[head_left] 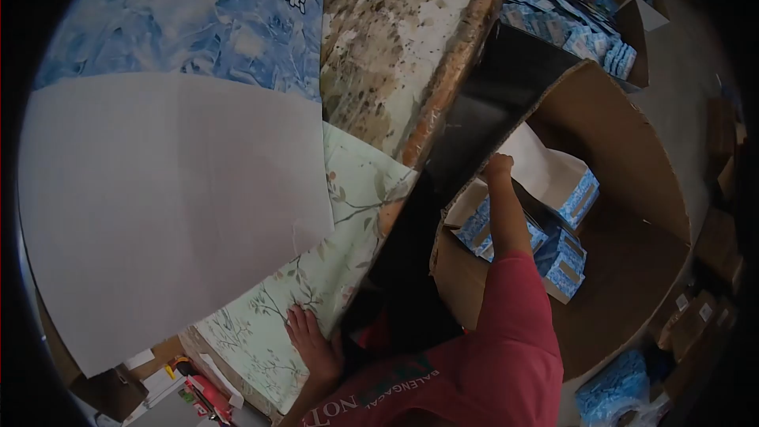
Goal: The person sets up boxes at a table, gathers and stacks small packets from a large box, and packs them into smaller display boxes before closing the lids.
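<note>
My left hand [312, 340] lies flat with its fingers stretched out on a pale green floral sheet [360, 182] that covers part of the table. My right arm reaches into a large brown cardboard box [632, 158]. In there my right hand [500, 164] is closed, beside the white inside of a blue-patterned carton [583, 196]. What the fingers hold is hidden. Below the hand, another blue-and-white carton [565, 261] sits in the box, partly behind my forearm.
A large printed cardboard sheet [182, 182], blue at the top, overlies the table [387, 47] on the left. Boxes of blue packets [569, 20] stand at the back right. Blue plastic-wrapped packs [613, 391] lie low right. A red tool [207, 395] is at lower left.
</note>
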`<state>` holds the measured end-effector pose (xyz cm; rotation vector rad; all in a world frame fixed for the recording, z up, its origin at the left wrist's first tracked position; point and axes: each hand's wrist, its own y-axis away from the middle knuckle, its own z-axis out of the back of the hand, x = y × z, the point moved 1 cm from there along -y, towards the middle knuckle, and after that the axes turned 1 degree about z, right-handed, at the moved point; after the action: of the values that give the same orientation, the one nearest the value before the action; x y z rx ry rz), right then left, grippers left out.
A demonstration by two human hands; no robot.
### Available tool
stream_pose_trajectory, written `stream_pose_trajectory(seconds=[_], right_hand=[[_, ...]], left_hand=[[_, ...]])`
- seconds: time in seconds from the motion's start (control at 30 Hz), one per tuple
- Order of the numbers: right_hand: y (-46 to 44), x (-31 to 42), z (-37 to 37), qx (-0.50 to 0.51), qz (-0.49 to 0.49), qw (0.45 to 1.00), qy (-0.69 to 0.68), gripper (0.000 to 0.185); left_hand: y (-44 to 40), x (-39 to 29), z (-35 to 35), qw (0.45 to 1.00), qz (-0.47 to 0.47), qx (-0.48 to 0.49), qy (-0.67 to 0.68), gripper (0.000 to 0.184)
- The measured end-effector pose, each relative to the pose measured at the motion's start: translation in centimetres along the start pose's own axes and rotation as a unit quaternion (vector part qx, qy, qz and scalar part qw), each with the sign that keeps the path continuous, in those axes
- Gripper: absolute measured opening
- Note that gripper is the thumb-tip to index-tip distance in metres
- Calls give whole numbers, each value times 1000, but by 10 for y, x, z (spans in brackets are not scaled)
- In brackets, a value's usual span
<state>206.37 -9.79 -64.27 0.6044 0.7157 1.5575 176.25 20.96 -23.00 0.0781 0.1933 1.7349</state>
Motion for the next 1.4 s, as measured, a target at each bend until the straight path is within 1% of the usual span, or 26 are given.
stream_pose_trajectory(seconds=[0.13, 0.23, 0.3, 0.33, 0.4, 0.47, 0.5, 0.53, 0.6, 0.63, 0.67, 0.7, 0.77, 0.83, 0.87, 0.9, 0.93, 1.0, 1.07, 1.13, 1.2, 1.23, 1.27, 1.33, 1.37, 1.4], right_hand=[[-6, -7, -2, -11, -3, 1000, 23, 34], [15, -20, -10, 4, -44, 996, 76, 31], [29, -42, -18, -85, -85, 993, 7, 27], [36, -56, -22, -91, -89, 992, 12, 27], [50, -82, -35, -133, -48, 990, -3, 23], [86, -114, -38, -167, -53, 983, -47, 20], [105, -134, -43, -229, -31, 972, -47, 19], [122, -154, -44, -279, -26, 959, -43, 18], [156, -206, -28, -298, -26, 951, -81, 12], [194, -225, -1, -289, -30, 954, -79, 15], [225, -248, 18, -294, -23, 953, -74, 20], [272, -254, 57, -322, 15, 941, -102, 19], [369, -249, 127, -379, 76, 906, -173, 16], [456, -218, 184, -409, 107, 866, -268, 16], [500, -191, 211, -407, 113, 848, -319, 18], [549, -160, 235, -438, 163, 846, -255, 19], [594, -129, 257, -466, 211, 838, -190, 21], [665, -75, 285, -503, 275, 802, -166, 21], [724, -37, 312, -528, 365, 760, -105, 22], [784, 9, 343, -518, 399, 756, 18, 21], [827, 68, 356, -488, 396, 775, -65, 18], [836, 103, 360, -473, 424, 770, -61, 18], [845, 139, 363, -463, 509, 725, -5, 17], [868, 207, 369, -447, 647, 610, 100, 14], [878, 249, 369, -384, 684, 605, 136, 13], [887, 292, 361, -325, 710, 601, 173, 14]], left_hand=[[-1, 2, -2, 1000, -2, -7, 2, 74], [1, -1, 1, 1000, 10, 4, 10, 74], [-1, -1, -1, 1000, 26, 4, 2, 75], [-1, -3, -3, 1000, 25, -1, 9, 75], [0, -2, -1, 1000, 12, -17, 0, 75], [2, 1, -2, 1000, 12, -14, -5, 76], [2, 0, -3, 1000, 14, -11, -9, 76], [0, -1, -1, 999, 30, -42, 1, 76], [2, -3, 2, 1000, 31, -5, 3, 75], [4, -4, 7, 998, 50, -35, 15, 75], [5, -5, 11, 999, 30, -26, 14, 75], [6, -6, 15, 1000, 6, -17, 11, 76], [9, -4, 18, 999, 7, -36, 32, 77], [13, 0, 16, 998, 3, -37, 50, 78], [14, 3, 15, 993, 6, -28, 111, 81], [19, 3, 15, 985, 9, -17, 173, 84], [27, 0, 22, 983, 15, -21, 182, 84], [46, -10, 45, 940, -43, -48, 336, 87], [69, -16, 79, 915, -128, -100, 370, 91], [94, -17, 123, 875, -186, -154, 420, 92], [119, -9, 160, 845, -218, -219, 437, 95], [131, -5, 176, 835, -206, -262, 438, 96], [142, 6, 187, 824, -194, -307, 435, 96], [162, 41, 201, 822, -142, -369, 410, 96], [165, 50, 207, 811, -126, -413, 394, 96], [173, 69, 208, 811, -71, -491, 310, 77]])
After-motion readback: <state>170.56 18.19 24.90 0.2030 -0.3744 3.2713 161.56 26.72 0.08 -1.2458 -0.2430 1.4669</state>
